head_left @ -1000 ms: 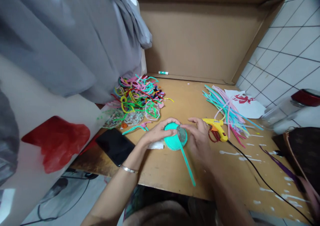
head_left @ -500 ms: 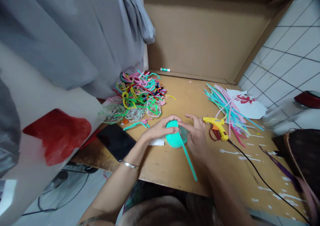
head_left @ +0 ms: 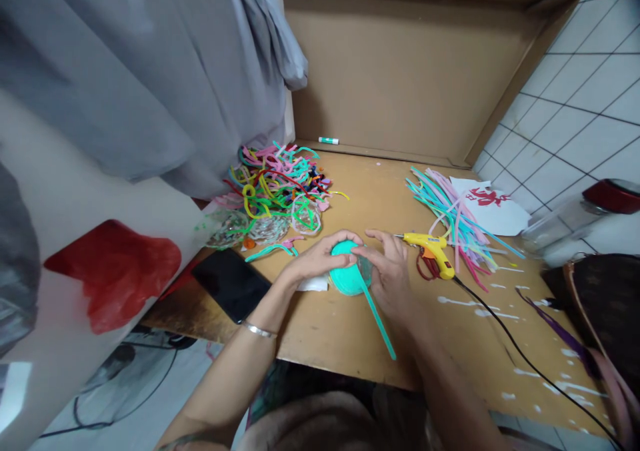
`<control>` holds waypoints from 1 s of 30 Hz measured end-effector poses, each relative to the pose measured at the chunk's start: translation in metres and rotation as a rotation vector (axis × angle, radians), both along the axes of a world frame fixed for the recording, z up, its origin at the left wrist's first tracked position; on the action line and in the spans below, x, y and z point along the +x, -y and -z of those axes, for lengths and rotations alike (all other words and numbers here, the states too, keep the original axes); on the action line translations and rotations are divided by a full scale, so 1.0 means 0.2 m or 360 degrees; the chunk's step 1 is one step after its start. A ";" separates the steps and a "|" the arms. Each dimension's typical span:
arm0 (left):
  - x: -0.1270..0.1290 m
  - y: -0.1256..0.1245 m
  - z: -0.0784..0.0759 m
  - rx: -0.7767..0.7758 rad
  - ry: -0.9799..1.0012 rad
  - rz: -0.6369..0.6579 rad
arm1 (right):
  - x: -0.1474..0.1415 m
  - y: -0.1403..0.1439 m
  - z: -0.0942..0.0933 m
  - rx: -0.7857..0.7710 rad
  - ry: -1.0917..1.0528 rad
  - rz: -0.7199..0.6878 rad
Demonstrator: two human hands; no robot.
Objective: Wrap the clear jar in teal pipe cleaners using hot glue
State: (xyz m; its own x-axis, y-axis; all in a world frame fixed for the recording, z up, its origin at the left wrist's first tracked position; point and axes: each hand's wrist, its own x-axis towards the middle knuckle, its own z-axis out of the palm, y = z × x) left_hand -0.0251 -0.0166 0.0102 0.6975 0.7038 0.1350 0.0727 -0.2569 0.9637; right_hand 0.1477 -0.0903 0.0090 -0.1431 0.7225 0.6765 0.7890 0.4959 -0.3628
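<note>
A round turquoise disc [head_left: 344,279] is held over the front of the table, with a clear, see-through part [head_left: 365,272] showing at its right side. My left hand [head_left: 325,256] grips it from the left, thumb lying across its face. From the disc's middle a straight turquoise pipe cleaner [head_left: 379,318] runs down toward the table's front edge. My right hand [head_left: 390,271] is closed at the disc's right side, its fingertips pressing where the pipe cleaner meets the face; the exact contact is partly hidden. To the right lies a yellow hot glue gun [head_left: 431,248].
Loose coloured pipe cleaners [head_left: 285,178] pile up at the back left. A bundle of straight ones [head_left: 450,214] lies right, beside white paper [head_left: 500,211]. A black phone [head_left: 231,284] is by my left forearm. The glue gun's cord [head_left: 520,348] crosses the right side near a brown bag [head_left: 595,304].
The whole view has shifted slightly. My right-hand fingers have moved a little on the disc's right side; my left hand keeps the same hold.
</note>
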 end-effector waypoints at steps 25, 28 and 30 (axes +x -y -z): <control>0.00 0.00 0.00 0.0050 -0.0080 0.0007 | 0.03 0.01 0.03 -0.0093 -0.0247 0.0048; 0.00 0.00 0.00 0.0056 -0.0075 -0.0002 | 0.05 0.00 0.04 -0.0077 -0.0281 0.0102; 0.00 0.01 0.00 0.0051 -0.0074 -0.0005 | 0.05 0.00 0.03 -0.0061 -0.0245 0.0113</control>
